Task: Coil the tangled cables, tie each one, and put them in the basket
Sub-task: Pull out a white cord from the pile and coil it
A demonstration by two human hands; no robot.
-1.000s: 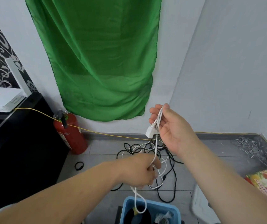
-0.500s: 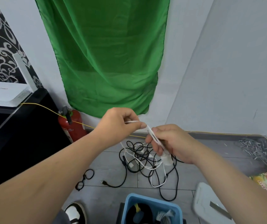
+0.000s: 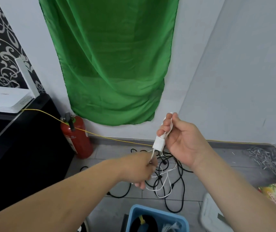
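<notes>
Grips looped white cable (image 3: 168,128) in curled right hand (image 3: 182,141), plug (image 3: 158,144) hanging just below the fingers. Pinches the strand under the plug with left hand (image 3: 139,166), at 7 o'clock of it. Behind both hands, on the floor (image 3: 217,164): tangle (image 3: 169,180) of black and white leads. At 6 o'clock, blue basket (image 3: 152,210) holding a black coil (image 3: 150,221). At 9 o'clock, by the wall, red extinguisher (image 3: 77,138).

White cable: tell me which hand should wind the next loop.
Left. The right hand grips the white cable at its plug end with the gathered loops, anchoring them. The left hand pinches its loose strand just below, so it can probably carry that up.
</notes>
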